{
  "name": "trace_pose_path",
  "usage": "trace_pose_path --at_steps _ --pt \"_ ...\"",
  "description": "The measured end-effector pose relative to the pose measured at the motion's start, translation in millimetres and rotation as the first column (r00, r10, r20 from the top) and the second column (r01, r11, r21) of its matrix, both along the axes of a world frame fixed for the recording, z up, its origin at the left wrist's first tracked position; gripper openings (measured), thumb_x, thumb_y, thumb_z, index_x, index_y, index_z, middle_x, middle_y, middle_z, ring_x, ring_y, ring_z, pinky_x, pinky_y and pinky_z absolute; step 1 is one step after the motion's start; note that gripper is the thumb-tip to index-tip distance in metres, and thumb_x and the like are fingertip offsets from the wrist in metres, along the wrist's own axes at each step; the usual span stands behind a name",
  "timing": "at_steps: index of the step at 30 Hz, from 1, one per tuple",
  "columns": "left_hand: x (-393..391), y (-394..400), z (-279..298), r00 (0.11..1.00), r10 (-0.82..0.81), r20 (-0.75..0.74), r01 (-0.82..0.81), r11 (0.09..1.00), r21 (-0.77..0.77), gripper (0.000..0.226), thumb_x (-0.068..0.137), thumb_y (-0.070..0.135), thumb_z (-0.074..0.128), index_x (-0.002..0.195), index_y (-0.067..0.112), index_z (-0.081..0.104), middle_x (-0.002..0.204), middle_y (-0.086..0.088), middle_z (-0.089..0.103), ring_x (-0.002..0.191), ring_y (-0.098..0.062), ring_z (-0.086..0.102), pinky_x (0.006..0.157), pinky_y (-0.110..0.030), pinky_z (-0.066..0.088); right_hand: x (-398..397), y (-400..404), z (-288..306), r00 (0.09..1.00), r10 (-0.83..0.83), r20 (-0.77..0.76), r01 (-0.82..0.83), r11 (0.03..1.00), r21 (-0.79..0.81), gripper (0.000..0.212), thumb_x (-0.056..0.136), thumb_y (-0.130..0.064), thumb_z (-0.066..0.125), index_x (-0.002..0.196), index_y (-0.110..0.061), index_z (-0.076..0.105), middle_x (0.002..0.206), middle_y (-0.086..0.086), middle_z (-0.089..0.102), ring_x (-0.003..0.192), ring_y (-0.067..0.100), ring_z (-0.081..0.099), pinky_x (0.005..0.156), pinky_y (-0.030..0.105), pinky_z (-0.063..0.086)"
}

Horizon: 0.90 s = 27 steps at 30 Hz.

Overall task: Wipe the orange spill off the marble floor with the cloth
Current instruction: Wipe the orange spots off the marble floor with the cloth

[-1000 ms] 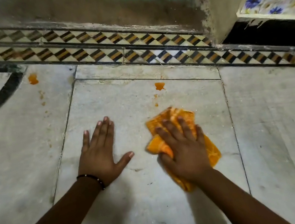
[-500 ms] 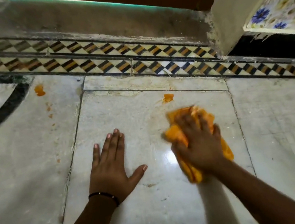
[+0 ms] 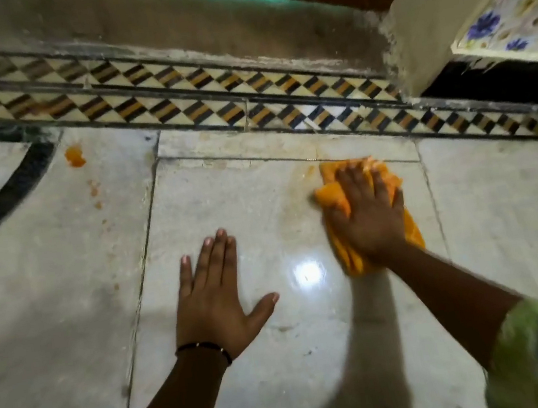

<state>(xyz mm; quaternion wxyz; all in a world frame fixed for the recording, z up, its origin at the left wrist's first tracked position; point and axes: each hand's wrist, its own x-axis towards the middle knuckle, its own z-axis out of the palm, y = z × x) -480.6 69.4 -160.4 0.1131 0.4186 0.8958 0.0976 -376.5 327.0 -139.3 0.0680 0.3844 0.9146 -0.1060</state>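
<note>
My right hand (image 3: pixel 371 213) presses flat on an orange cloth (image 3: pixel 330 195) at the far edge of the middle marble slab (image 3: pixel 250 379). A faint orange smear (image 3: pixel 305 174) shows just left of the cloth's front corner. My left hand (image 3: pixel 213 298) rests flat on the same slab, fingers spread, holding nothing, a black band at its wrist. An orange blob (image 3: pixel 75 156) lies on the slab to the far left, with small orange drops (image 3: pixel 95 193) trailing below it.
A patterned black, orange and white tile border (image 3: pixel 212 108) runs across the floor beyond the cloth. Behind it rises a grey step (image 3: pixel 167 34). A cream wall corner (image 3: pixel 422 26) and a flowered surface (image 3: pixel 517 13) stand at the right. A black curved inlay (image 3: pixel 7 199) is at left.
My right hand has pushed the cloth forward over the orange blob near the slab's far edge; the blob is now covered, with a smear beside it. My left hand stayed planted.
</note>
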Motion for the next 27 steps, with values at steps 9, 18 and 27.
trace_pose_path --at_steps 9,18,27 --pt "-1.7 -3.1 0.8 1.0 -0.031 0.002 0.031 0.999 0.008 0.096 0.081 0.074 0.032 0.15 0.008 0.021 0.158 -0.008 0.016 0.146 -0.023 0.014 0.118 -0.048 0.009 -16.1 -52.7 8.1 0.931 0.362 0.035 -0.361 0.932 -0.028 0.073 0.087 -0.066 0.022 0.151 -0.039 0.001 0.161 -0.012 -0.002 0.147 0.022 -0.011 0.113 0.063 -0.004" --pt "-1.3 -0.5 -1.4 1.0 -0.007 -0.028 0.007 1.0 -0.017 0.098 0.079 0.075 0.034 0.15 0.01 0.02 0.158 -0.007 0.016 0.146 -0.023 0.015 0.117 -0.049 0.01 -100.1 -14.0 -6.0 1.0 -0.002 -0.001 0.002 1.0 0.02 0.074 0.092 -0.064 0.025 0.153 -0.029 0.003 0.162 -0.001 0.0 0.147 0.032 -0.009 0.111 0.066 -0.007" --pt "-0.4 0.6 -0.7 1.0 -0.006 -0.026 0.005 1.0 -0.031 0.098 0.079 0.075 0.034 0.15 0.01 0.018 0.159 -0.006 0.013 0.146 -0.021 0.012 0.118 -0.048 0.008 -7.7 14.2 -1.7 0.956 0.295 0.015 -0.295 0.954 0.055 0.077 0.081 -0.072 0.019 0.151 -0.039 0.012 0.161 -0.008 0.009 0.148 0.026 0.003 0.114 0.061 0.003"
